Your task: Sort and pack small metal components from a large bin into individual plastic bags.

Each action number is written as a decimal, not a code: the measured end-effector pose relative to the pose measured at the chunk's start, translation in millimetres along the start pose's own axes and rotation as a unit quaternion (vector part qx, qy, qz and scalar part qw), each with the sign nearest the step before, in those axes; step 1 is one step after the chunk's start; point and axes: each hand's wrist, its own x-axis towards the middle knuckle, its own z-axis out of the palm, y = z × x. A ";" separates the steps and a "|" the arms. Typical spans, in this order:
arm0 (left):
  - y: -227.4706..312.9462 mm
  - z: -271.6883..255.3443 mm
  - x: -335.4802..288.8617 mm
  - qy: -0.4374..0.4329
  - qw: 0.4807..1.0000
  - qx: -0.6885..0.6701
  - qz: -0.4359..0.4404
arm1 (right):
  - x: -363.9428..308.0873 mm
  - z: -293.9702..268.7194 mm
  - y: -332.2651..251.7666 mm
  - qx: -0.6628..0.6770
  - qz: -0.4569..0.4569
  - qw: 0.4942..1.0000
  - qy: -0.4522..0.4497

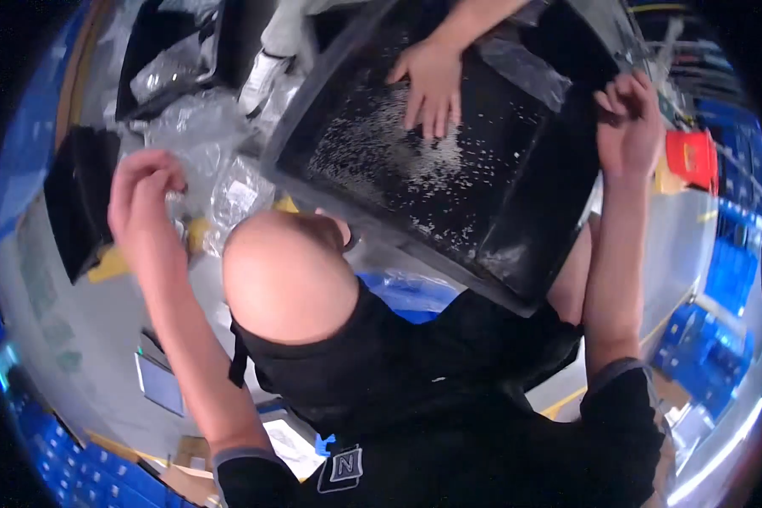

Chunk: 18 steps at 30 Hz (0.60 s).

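A black bin (516,186) rests tilted across my lap, with many small pale granules (432,161) scattered over its bottom. My left hand (148,190) is off to the left of the bin, its fingers loosely bent and apart, nothing visible in them. At the bin's right edge is my right hand (631,127), fingers half curled and apart; I see no object in it, and any contact with the rim is unclear. Another person's hand (434,80) reaches in from the top and lies spread over the granules.
Clear plastic bags (199,127) lie in a pile left of the bin, near a black open box (135,72). Another dark bin (80,190) stands further left. A red container (691,159) is at the right, with blue boxes (707,339) lower down. A flat screen device (159,383) lies on the floor.
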 end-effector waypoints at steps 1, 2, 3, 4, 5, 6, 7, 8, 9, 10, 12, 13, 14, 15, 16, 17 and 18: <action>37.1 6.8 -8.7 -0.043 0.998 -0.040 0.038 | -4.7 9.3 2.6 0.003 -0.009 1.000 0.003; 67.8 18.7 -19.9 -0.136 0.988 -0.027 0.065 | -8.4 11.1 -0.6 -0.001 -0.020 1.000 0.007; 89.7 35.2 -30.7 -0.229 0.969 -0.013 0.090 | -10.8 4.7 -2.0 0.022 -0.018 1.000 -0.014; 105.7 55.5 -41.3 -0.351 0.925 -0.014 0.145 | -13.1 2.0 0.3 0.050 -0.014 0.998 -0.038; 117.6 77.7 -51.7 -0.467 0.862 -0.018 0.196 | -17.1 9.6 -2.2 0.024 -0.023 0.999 -0.017; 124.9 96.0 -58.4 -0.585 0.786 0.015 0.198 | -23.0 20.4 -2.3 0.005 -0.026 1.000 0.015; 121.5 118.8 -64.3 -0.703 0.694 -0.027 0.151 | -29.3 35.6 -9.4 0.002 -0.002 0.998 0.067; 108.8 129.9 -73.5 -0.760 0.634 -0.073 0.119 | -33.6 53.6 -12.5 0.011 0.024 0.993 0.112; 105.9 141.1 -79.5 -0.769 0.626 -0.055 0.115 | -33.2 54.5 -13.7 0.003 0.032 0.992 0.120; 107.6 150.3 -82.4 -0.777 0.618 -0.037 0.111 | -32.2 54.1 -15.6 -0.005 0.041 0.991 0.127; 115.4 161.7 -75.1 -0.784 0.613 -0.005 0.099 | -32.1 43.9 -26.7 -0.082 0.082 0.980 0.163; 118.9 167.9 -71.9 -0.782 0.617 0.024 0.079 | -25.7 23.5 -14.7 -0.023 0.020 0.991 0.130; 119.7 177.5 -72.1 -0.787 0.611 0.025 0.086 | -20.2 8.6 -8.4 0.033 -0.042 0.994 0.095; 124.1 183.9 -72.2 -0.771 0.624 0.055 0.110 | -15.6 7.2 -12.6 0.039 -0.040 0.992 0.117; 127.0 190.3 -72.8 -0.754 0.638 0.085 0.135 | -9.2 -3.6 -12.2 0.043 -0.047 0.991 0.118; 125.3 201.8 -73.0 -0.753 0.634 0.103 0.144 | -2.0 -22.4 -8.8 0.013 -0.028 0.994 0.103; 120.3 211.5 -72.9 -0.753 0.632 0.105 0.150 | 3.0 -26.1 -11.5 -0.016 -0.009 0.996 0.087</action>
